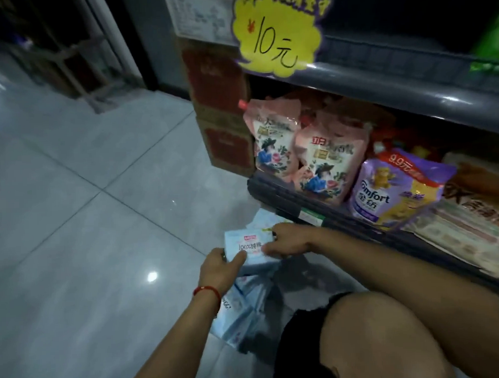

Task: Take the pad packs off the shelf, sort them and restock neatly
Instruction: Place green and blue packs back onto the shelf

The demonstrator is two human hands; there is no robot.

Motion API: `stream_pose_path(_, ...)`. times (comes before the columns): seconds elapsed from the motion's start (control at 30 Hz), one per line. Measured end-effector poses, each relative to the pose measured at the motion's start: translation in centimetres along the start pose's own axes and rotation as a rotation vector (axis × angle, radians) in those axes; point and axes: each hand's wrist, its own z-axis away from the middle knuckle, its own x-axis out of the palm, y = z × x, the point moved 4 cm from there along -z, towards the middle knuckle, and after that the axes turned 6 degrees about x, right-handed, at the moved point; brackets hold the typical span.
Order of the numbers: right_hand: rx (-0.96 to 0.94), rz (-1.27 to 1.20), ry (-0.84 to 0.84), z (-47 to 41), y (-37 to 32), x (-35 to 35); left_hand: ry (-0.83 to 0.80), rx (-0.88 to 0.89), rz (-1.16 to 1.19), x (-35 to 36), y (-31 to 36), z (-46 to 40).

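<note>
— So where do the pads stand at the moment?

— Down on the floor. A pale blue plastic pad pack with red and dark print (246, 249) is held between both hands just above the glossy grey floor tiles (102, 222). The left hand (221, 267) grips its near-left corner, thumb lying across the printed face. The right hand (289, 241) pinches the far-right edge with curled fingers.

— And the rest of them?

— More light blue pad packs (241, 313) lie in a loose heap on the tiles below the held one, beside the person's bent knee (389, 339). A few white packs with faint print (265, 219) sit further on, touching the foot of the dark grey metal shelf (314, 212).

— So how far along is it?

— I would judge the taking-off is largely done and sorting is under way. The heap is untidy, so grouping is unfinished, and nothing looks restocked yet. Which tier the pads came from I cannot tell.

— What else is on the unit?

— Pink laundry refill pouches with a red spout cap (297, 147), a purple Comfort softener pouch (392, 189), and above them a yellow cloud-shaped price sign marked 10 (276, 32). A red string bracelet (208, 290) circles the left wrist.
</note>
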Motion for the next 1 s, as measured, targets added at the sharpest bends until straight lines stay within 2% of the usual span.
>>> stream_pose_path(0.03, -0.015, -0.043, 0.058, -0.2, 0.0, 0.5, -0.001, -0.011, 0.036, 0.0, 0.0, 0.1)
stream_pose_path(0.1, -0.028, -0.299, 0.107, -0.5, 0.2, 1.5, 0.018, -0.025, 0.156, -0.4, -0.1, 0.5)
stream_pose_path(0.17, -0.061, -0.701, 0.058, -0.6, 0.3, 1.8, 0.086, -0.068, 0.357, -1.4, -0.1, 1.1)
stream_pose_path(0.2, -0.07, -0.841, 0.088, -0.9, 0.7, 1.4, 0.121, -0.084, 0.489, -2.0, 0.0, 1.3)
stream_pose_path(0.23, -0.068, -0.879, 0.18, -1.4, 1.5, 1.1, 0.147, -0.096, 0.603, -2.7, 0.1, 1.5)
stream_pose_path(0.3, -0.005, -0.694, 0.423, -2.7, 3.5, 0.5, 0.231, -0.098, 0.732, -4.1, 0.0, 2.0)
stream_pose_path(0.33, 0.048, -0.59, 0.474, -3.8, 4.7, 0.9, 0.271, -0.095, 0.75, -4.7, -0.2, 2.2)
stream_pose_path(0.4, 0.137, -0.499, 0.38, -6.6, 6.8, 3.4, 0.302, -0.089, 0.799, -5.0, -0.4, 2.7)
stream_pose_path(0.5, 0.15, -0.646, 0.234, -9.2, 7.8, 6.5, 0.25, -0.077, 0.86, -4.6, -0.3, 3.5)
stream_pose_path(0.6, 0.152, -0.768, 0.244, -9.1, 7.5, 6.7, 0.211, -0.095, 0.898, -4.3, 0.0, 4.2)
stream_pose_path(0.77, 0.113, -0.989, 0.208, -8.5, 9.1, 6.1, 0.156, 0.013, 0.897, -4.6, 1.6, 4.8)
stream_pose_path(0.9, 0.069, -1.017, 0.326, -2.8, 11.0, 1.5, 0.122, 0.131, 0.904, -5.0, 3.9, 4.8)
stream_pose_path(1.0, -0.077, -1.124, 0.41, 3.0, 12.4, -3.1, 0.095, 0.193, 0.917, -5.2, 6.0, 4.9)
